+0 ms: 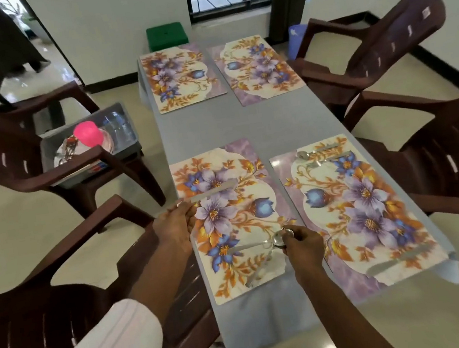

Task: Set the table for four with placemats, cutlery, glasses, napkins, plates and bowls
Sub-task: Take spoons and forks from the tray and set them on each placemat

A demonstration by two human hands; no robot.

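**Knife runs out rightward from my left hand**

My left hand [174,222] pinches the knife [213,191] by its handle. The blade points right, along the upper edge of the placemat [237,279] at lower centre. My right hand [303,247] clamps a spoon [278,239] by its bowl, plus what looks like a fork [260,268], handles trailing left. The left hand is nearer that edge, so I judge the knife lands first.

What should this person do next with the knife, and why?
Probably lay the knife flat on the near-left placemat and let go: the left hand pinches it at that mat's far end, while the neighbouring placemat already has its cutlery laid.
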